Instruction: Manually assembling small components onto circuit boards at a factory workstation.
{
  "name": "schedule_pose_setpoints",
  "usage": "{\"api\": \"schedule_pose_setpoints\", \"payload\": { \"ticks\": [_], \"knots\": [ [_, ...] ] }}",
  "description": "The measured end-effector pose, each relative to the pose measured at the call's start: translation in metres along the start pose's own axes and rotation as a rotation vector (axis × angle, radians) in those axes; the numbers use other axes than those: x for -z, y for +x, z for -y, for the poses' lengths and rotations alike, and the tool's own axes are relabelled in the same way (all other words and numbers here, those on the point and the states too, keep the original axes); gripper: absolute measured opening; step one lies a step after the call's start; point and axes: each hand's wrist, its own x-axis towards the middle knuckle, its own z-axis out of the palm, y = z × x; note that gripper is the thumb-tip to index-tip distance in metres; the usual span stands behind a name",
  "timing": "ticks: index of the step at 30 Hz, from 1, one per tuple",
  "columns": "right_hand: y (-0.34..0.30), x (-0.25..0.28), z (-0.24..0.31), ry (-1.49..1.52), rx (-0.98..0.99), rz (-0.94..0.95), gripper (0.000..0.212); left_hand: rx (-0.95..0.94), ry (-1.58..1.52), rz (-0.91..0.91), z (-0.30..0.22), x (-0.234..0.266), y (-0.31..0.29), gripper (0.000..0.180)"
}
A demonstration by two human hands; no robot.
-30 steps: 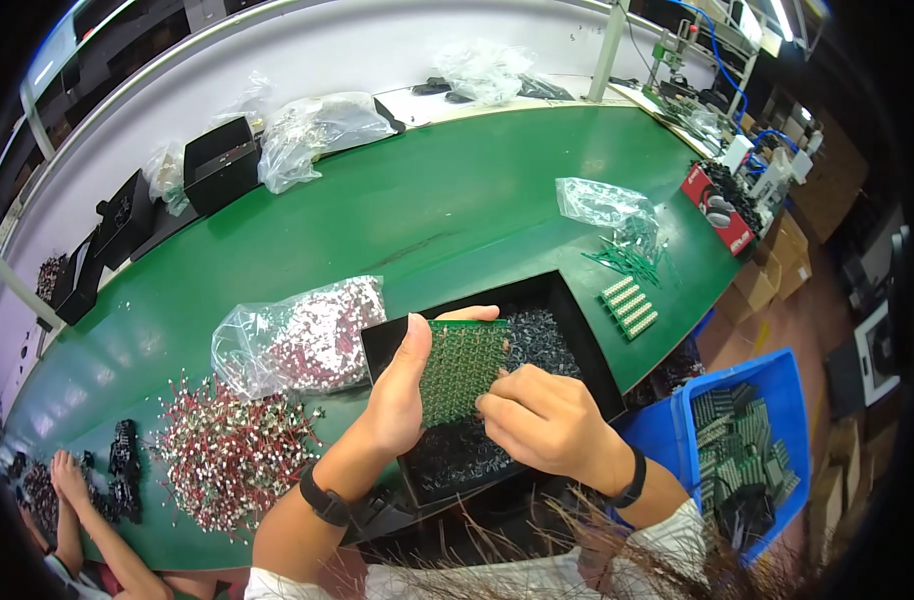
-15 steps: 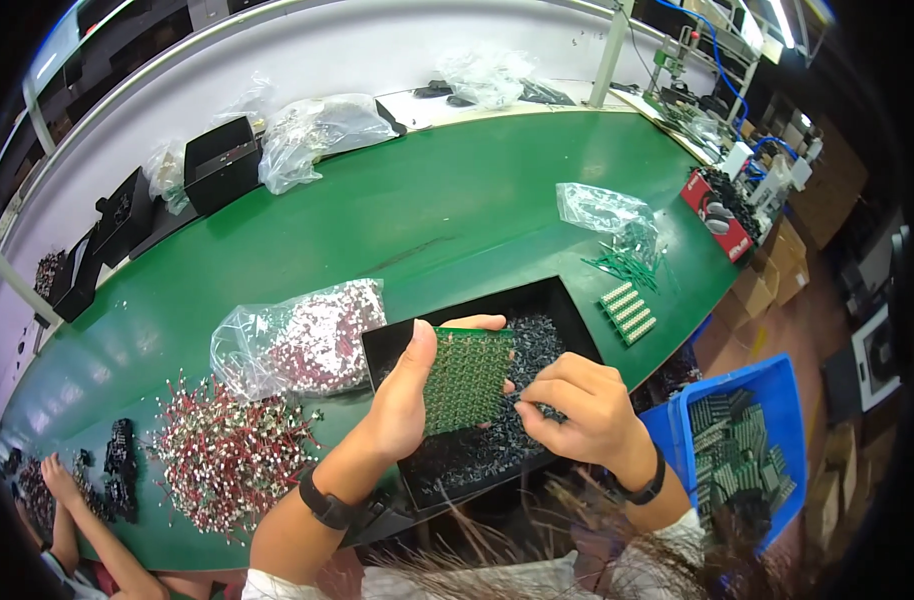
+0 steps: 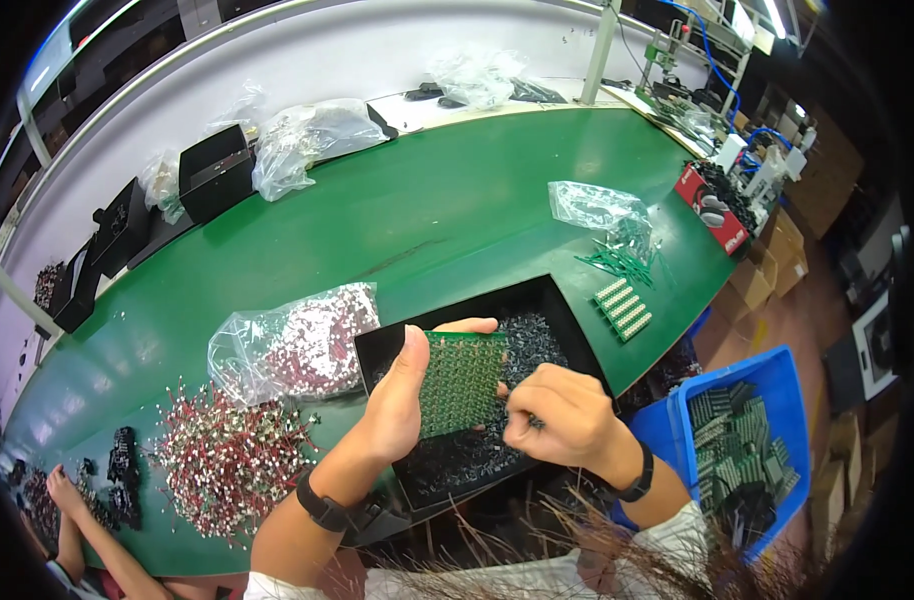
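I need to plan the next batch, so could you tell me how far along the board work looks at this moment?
Done, it seems: a blue bin at the right holds many stacked green boards. In hand: the left hand holds a green board upright over the black tray of small dark parts, while the right hand pinches something small at its edge. Left: plenty of dark parts remain in the tray, and a pile of loose red-and-silver components lies on the green table.

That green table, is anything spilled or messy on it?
Yes. On the green table, a loose heap of small red and silver parts lies scattered beside its clear bag, left of the left hand. Thin green pins also spill from another bag.
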Motion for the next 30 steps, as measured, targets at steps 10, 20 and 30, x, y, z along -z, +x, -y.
{"api": "schedule_pose_setpoints", "payload": {
  "ticks": [10, 20, 30],
  "knots": [
    [0.001, 0.003, 0.000, -0.027, 0.001, 0.051, 0.021, -0.021, -0.081, -0.033, -0.001, 0.001, 0.000, 0.089],
    [0.001, 0.003, -0.001, -0.014, -0.005, 0.112, 0.027, -0.001, -0.060, -0.022, -0.002, -0.001, 0.000, 0.088],
    [0.001, 0.014, -0.002, 0.051, -0.140, 0.132, 0.018, 0.000, -0.082, -0.070, 0.000, 0.001, 0.001, 0.087]
  ]
}}
